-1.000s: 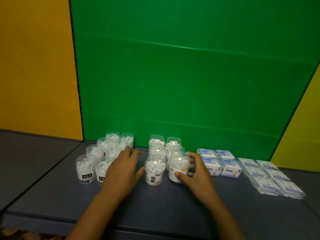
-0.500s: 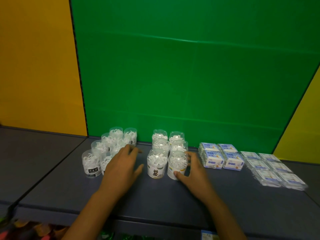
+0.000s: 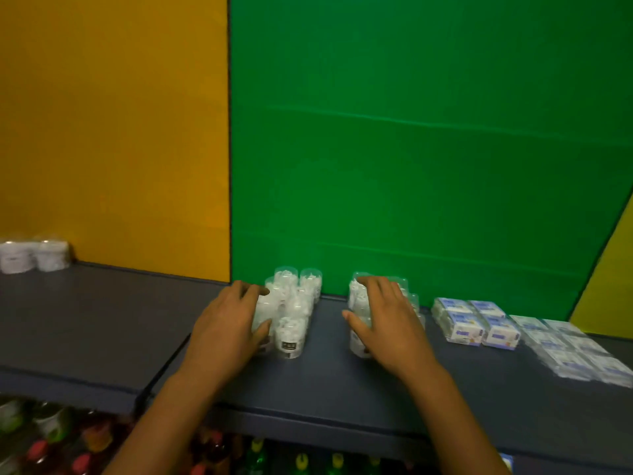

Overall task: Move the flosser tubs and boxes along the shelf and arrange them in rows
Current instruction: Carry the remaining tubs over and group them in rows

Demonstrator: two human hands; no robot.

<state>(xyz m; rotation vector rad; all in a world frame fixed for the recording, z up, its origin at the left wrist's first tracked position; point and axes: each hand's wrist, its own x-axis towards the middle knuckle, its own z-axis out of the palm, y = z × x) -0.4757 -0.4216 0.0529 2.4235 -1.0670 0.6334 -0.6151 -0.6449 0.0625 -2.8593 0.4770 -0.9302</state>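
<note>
Your left hand [image 3: 227, 329] is lying against the nine o'clock side of the left cluster of flosser tubs [image 3: 291, 308], its grip spread, fingers reaching along the cluster's far edge and the thumb touching a near tub low on its wall. Your right hand [image 3: 387, 318] is draped over the right cluster of tubs [image 3: 359, 303], its grip likewise spread, palm down on the tub tops and the thumb pointing toward nine o'clock; most of that cluster is hidden beneath the hand, so its count cannot be told. Both clusters are standing upright on the dark shelf [image 3: 325, 382], near the green back panel [image 3: 428, 149], with a bare strip of shelf between them. At three o'clock of your right hand, the blue-and-white boxes [image 3: 476, 323] are sitting in a tight block of two rows, and just beyond them, further toward three o'clock, the flat clear packs [image 3: 575, 347] are lying in rows toward the shelf's edge. Far off at nine o'clock, against the orange panel [image 3: 113, 132], two white wrapped tubs [image 3: 34, 255] are standing side by side. The view is blurred, so labels cannot be read.
</note>
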